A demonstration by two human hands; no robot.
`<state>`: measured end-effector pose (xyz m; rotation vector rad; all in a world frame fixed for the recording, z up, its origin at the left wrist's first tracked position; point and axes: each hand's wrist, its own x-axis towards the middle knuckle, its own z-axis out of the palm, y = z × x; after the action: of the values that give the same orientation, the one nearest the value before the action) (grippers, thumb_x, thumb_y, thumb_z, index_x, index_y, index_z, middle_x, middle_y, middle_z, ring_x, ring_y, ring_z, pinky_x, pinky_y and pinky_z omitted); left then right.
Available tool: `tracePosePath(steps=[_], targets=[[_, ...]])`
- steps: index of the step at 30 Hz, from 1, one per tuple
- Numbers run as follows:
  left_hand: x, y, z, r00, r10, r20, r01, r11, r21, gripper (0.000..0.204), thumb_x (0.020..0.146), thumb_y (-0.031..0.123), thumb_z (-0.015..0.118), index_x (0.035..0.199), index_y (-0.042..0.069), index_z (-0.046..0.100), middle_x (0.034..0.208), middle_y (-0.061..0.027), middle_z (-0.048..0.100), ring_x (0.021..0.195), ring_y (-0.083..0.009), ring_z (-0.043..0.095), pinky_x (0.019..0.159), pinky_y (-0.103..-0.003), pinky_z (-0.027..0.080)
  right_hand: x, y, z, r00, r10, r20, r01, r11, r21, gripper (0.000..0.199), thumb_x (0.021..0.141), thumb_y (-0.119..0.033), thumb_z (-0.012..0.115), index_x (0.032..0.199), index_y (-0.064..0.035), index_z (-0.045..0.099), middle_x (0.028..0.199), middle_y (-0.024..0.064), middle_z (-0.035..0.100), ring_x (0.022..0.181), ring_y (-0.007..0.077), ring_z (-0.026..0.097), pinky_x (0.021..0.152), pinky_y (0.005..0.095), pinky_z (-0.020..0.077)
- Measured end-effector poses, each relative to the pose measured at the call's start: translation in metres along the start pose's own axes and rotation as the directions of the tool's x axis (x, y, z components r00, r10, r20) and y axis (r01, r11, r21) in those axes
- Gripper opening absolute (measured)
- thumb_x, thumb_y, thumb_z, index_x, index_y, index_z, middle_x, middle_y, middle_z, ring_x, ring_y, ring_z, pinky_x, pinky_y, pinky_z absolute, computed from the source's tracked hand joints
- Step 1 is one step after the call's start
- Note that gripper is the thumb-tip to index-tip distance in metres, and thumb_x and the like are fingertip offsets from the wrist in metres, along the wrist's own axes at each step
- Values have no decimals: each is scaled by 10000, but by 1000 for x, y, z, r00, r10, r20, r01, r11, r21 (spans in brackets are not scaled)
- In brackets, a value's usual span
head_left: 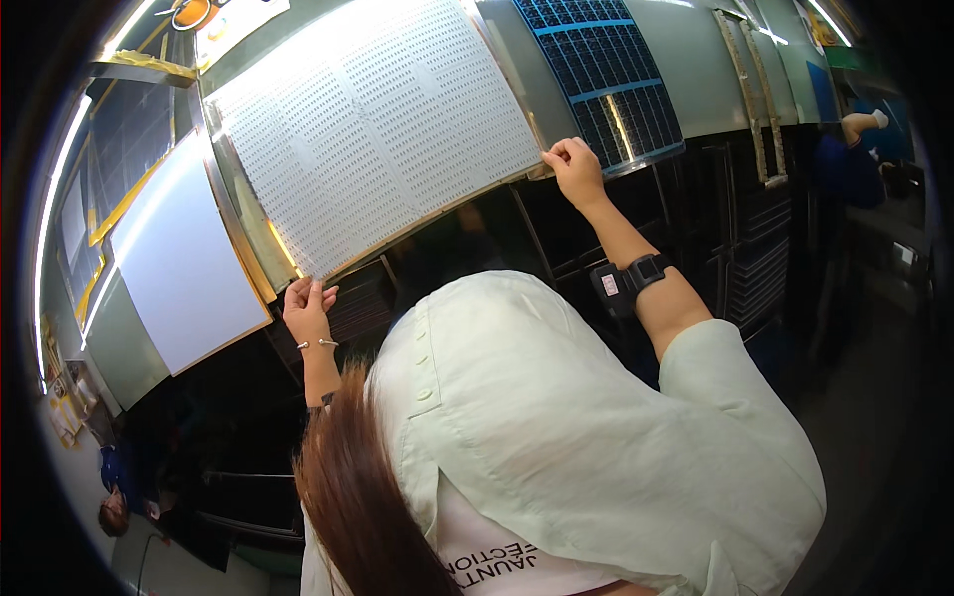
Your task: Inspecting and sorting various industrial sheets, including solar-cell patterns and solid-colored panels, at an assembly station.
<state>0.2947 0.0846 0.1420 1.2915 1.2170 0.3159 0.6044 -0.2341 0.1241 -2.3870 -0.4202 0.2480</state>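
Observation:
A large white sheet [388, 129] covered with rows of small dark marks lies flat on the worktable. At its near left corner my left hand [309, 303] is closed, thumb and fingers pinched on the edge. My right hand [576, 171] pinches the near right corner in the same way. The exact grip under the fingertips is hidden on both sides. Just right of the sheet, close to my right hand, lies a dark panel [621, 109] with a grid of small cells and blue bands.
A plain white board [184, 253] lies left of the sheet. Orange-handled scissors [192, 13] rest at the far left. Two narrow strips [752, 99] lie at the right. Dark racks [760, 238] stand below the table edge. Other people are at the far right [853, 169] and lower left [117, 487].

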Motion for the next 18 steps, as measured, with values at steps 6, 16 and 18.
tracePosePath(steps=[6,16,18], targets=[[-4,-11,7,997,32,-73,-30,999,25,175,837,-10,535,1001,-58,495,814,-110,572,658,-181,631,548,-203,523,-2,0,2,999,-18,-35,17,1000,-23,149,749,-164,629,691,-55,547,717,62,505,661,235,514,588,344,409],[-3,-15,8,986,97,-139,-95,995,19,136,839,-5,536,937,-35,446,825,-109,560,660,-192,631,543,-214,528,-2,-5,1,999,-34,-23,31,994,-108,158,758,-184,621,685,-82,525,734,49,494,722,242,519,607,356,418],[-2,-15,8,985,95,-145,-100,995,-23,142,839,5,542,946,-31,455,826,-98,560,664,-184,632,535,-210,521,-4,-3,4,998,-48,-37,42,989,-139,154,760,-186,618,694,-85,522,746,50,494,741,245,519,616,361,420]])
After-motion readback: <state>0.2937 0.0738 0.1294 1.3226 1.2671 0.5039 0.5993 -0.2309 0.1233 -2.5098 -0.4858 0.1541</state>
